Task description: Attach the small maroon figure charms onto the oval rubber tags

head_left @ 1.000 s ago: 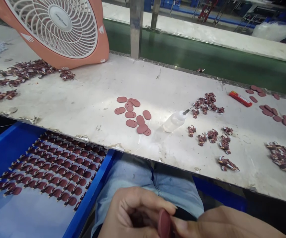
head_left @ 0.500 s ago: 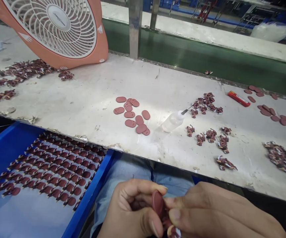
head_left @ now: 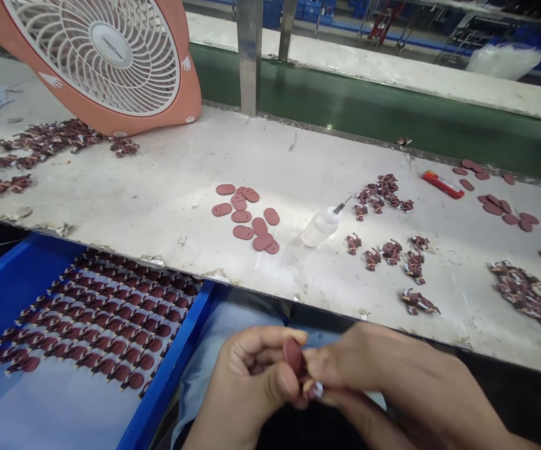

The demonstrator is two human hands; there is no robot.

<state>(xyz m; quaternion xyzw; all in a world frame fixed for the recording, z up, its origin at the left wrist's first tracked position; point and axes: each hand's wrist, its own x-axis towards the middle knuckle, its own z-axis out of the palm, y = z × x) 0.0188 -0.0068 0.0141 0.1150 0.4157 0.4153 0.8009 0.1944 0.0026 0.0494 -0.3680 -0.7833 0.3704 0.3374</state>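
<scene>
My left hand (head_left: 256, 375) pinches a small brown figurine (head_left: 293, 356) by its reddish-brown oval base, which stands on edge between thumb and fingers. From the other side, my right hand (head_left: 368, 369) closes its thumb and fingers on the figurine's body. A small white and brown part of it shows below the thumbs; the rest is hidden by the fingers. Both hands are above my lap, in front of the table edge. On the table ahead lie loose oval bases (head_left: 251, 219), a clear needle-tip bottle (head_left: 321, 226) and several small brown figures (head_left: 392, 251).
A blue tray (head_left: 204, 312) at lower left holds rows of finished-looking figures on bases. An orange fan (head_left: 152, 119) stands at the table's back left beside a pile of brown figures (head_left: 49, 137). A red tube-like packet (head_left: 443, 184) and more ovals (head_left: 509, 209) lie at right.
My hands have risen slightly, with the figurine still held between them. The right hand's fingers have shifted on it. The view has moved a little; things on the table stay put.
</scene>
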